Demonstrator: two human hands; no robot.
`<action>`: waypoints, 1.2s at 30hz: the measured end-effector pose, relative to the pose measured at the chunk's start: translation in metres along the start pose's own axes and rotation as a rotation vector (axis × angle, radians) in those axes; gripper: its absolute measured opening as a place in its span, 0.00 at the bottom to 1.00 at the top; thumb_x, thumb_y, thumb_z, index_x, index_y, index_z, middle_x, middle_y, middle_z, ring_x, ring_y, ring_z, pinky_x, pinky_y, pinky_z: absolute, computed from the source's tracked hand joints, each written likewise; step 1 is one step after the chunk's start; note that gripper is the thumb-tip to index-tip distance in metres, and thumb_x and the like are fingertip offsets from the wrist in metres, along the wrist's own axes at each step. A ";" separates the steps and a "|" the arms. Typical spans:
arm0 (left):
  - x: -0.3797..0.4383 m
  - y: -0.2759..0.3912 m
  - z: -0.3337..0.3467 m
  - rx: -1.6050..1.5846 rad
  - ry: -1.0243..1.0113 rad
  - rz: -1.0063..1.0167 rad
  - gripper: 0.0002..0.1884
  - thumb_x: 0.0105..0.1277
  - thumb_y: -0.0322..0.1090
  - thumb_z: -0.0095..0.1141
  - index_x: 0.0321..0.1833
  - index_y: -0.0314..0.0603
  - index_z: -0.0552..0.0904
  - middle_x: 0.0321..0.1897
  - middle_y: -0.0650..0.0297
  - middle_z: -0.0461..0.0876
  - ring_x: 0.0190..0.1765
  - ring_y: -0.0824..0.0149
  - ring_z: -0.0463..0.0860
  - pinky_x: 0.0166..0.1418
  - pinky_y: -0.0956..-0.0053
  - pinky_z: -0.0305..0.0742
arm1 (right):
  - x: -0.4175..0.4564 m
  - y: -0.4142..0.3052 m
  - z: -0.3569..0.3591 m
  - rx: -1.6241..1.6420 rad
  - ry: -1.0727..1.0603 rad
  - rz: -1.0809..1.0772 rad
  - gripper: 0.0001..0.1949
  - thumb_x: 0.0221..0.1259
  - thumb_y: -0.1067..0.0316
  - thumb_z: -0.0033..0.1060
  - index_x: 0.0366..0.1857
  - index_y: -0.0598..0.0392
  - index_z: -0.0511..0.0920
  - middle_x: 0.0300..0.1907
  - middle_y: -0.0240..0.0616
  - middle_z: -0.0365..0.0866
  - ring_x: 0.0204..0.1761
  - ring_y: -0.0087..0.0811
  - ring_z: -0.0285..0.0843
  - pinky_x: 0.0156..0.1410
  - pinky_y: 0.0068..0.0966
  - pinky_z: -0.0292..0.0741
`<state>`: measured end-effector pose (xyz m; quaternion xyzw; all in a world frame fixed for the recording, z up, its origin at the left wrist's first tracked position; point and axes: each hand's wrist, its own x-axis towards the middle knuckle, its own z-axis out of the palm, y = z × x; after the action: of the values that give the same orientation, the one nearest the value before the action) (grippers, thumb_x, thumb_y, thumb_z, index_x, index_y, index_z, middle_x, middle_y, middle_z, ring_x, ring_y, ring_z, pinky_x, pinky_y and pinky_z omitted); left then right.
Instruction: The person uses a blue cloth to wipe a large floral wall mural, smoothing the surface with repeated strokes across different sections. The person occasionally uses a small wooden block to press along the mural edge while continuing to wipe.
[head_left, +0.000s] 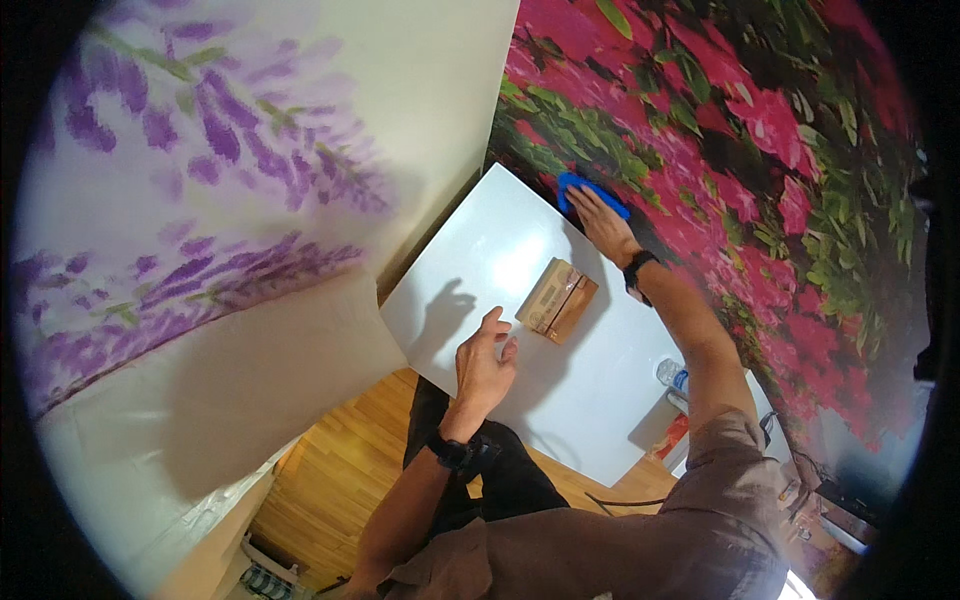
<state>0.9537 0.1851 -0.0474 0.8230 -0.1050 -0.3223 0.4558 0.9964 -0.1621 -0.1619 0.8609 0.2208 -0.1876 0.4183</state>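
Observation:
My right hand (602, 226) lies on a blue cloth (592, 194) at the far right edge of a white table (480, 217), beside the pink-flowered wall covering. Its fingers press over the cloth; whether they grip it cannot be told. Above the table's near left part hovers my left hand (484, 369), fingers apart and slightly curled, with nothing in it. A small cardboard box (556, 301), bearing printed writing and clear tape, sits on the tabletop between my two hands.
A clear plastic bottle (672, 373) lies by the table's right edge, near an orange-red packet (670, 437). On the left stands a surface with a purple flower print (225, 127). Below it, at bottom left, a plastic basket (268, 574) rests on the wood floor (330, 480).

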 end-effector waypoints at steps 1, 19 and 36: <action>-0.002 -0.003 0.001 0.008 0.004 -0.009 0.29 0.72 0.23 0.60 0.75 0.30 0.71 0.58 0.49 0.89 0.55 0.57 0.90 0.53 0.67 0.85 | -0.014 -0.017 0.020 0.037 -0.104 -0.064 0.28 0.77 0.54 0.48 0.77 0.52 0.73 0.88 0.35 0.53 0.90 0.40 0.36 0.93 0.48 0.28; -0.021 0.040 0.047 -0.052 -0.029 0.157 0.27 0.67 0.25 0.64 0.71 0.37 0.75 0.49 0.49 0.90 0.51 0.46 0.90 0.55 0.56 0.85 | -0.082 0.033 -0.022 0.221 0.273 0.198 0.26 0.77 0.58 0.48 0.73 0.57 0.76 0.84 0.41 0.61 0.89 0.40 0.44 0.93 0.46 0.35; -0.057 0.049 0.001 0.047 0.014 0.138 0.28 0.70 0.25 0.63 0.73 0.32 0.74 0.54 0.50 0.90 0.55 0.51 0.91 0.55 0.60 0.85 | -0.004 0.092 -0.092 0.026 0.137 0.101 0.20 0.72 0.56 0.55 0.61 0.45 0.88 0.86 0.33 0.58 0.90 0.42 0.38 0.93 0.53 0.26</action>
<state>0.9148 0.1840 0.0170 0.8265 -0.1660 -0.2817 0.4583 1.0557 -0.1400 -0.0478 0.8872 0.2026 -0.1097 0.3997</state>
